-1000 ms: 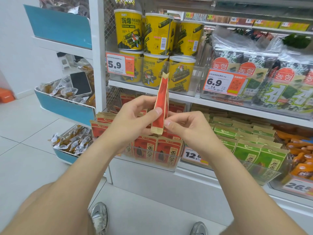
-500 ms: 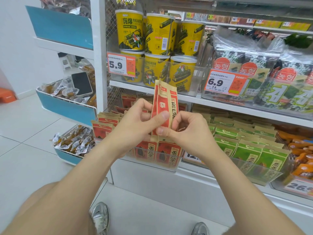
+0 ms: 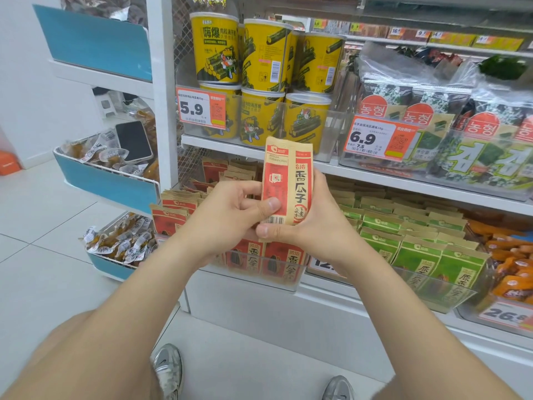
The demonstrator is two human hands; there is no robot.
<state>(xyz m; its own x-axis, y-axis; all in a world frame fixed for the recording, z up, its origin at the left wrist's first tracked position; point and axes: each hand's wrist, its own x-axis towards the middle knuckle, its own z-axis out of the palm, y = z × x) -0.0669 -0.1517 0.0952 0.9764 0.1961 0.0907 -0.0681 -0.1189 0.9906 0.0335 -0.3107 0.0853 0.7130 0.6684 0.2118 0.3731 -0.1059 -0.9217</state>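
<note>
- Evidently the step in hand was looking over one red sunflower-seed packet (image 3: 288, 180). It stood upright in the air just above the clear tray (image 3: 288, 285) of matching red packets, with its printed side and barcode turned toward the camera.
- The left hand (image 3: 230, 215) gripped the packet's lower left edge, its thumb pressed flat on the front just above the barcode and its other fingers curled behind.
- The right hand (image 3: 311, 226) wrapped the lower right edge with its thumb tucked under the bottom corner; its fingers were hidden behind the packet.
- On the shelf above the tray stood yellow seaweed-roll tubs (image 3: 259, 53), and to the right of the tray lay green seed packets (image 3: 418, 255).
- As I judged it, the packet belonged in the tray's rows. The next move therefore called for lowering it straight down, upright and face-forward, into a gap, with one hand letting go first so the other could guide it without crumpling its neighbours.
</note>
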